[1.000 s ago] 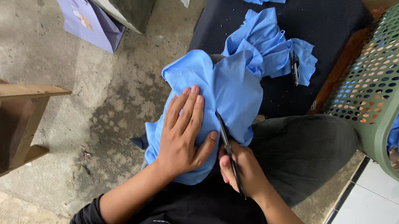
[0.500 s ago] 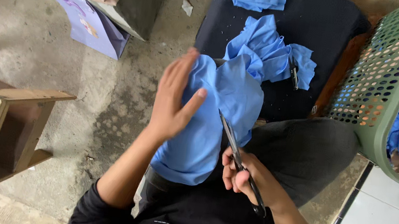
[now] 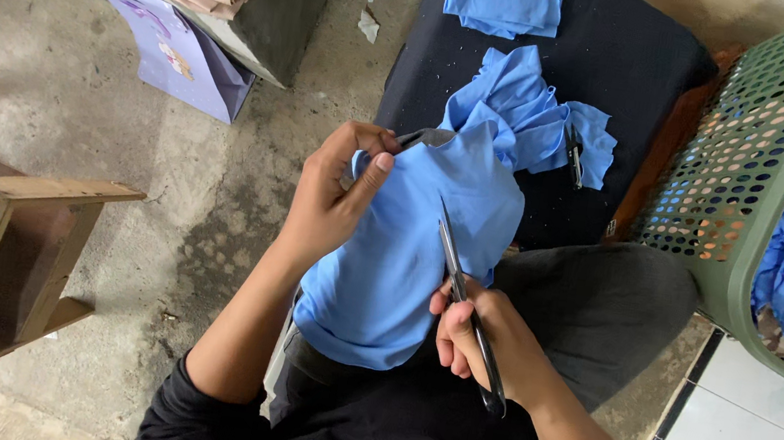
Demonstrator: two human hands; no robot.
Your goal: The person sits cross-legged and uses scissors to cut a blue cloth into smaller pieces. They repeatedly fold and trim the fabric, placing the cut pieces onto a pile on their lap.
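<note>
Blue soft cloth piece (image 3: 408,252) draped over lap, top edge pinched by left hand (image 3: 334,197); right hand (image 3: 477,337), just right of it, closed around black thin scissors (image 3: 467,301), blades pointing up along cloth.

Head view, steeply down, close

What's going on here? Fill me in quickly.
A seated person is working a piece of blue fabric draped over their lap. The left hand pinches its upper edge, while the right hand grips scissors with the blades lying against the cloth. More blue pieces lie on a dark surface ahead, and a green perforated basket of blue cloth stands at the right.
</note>
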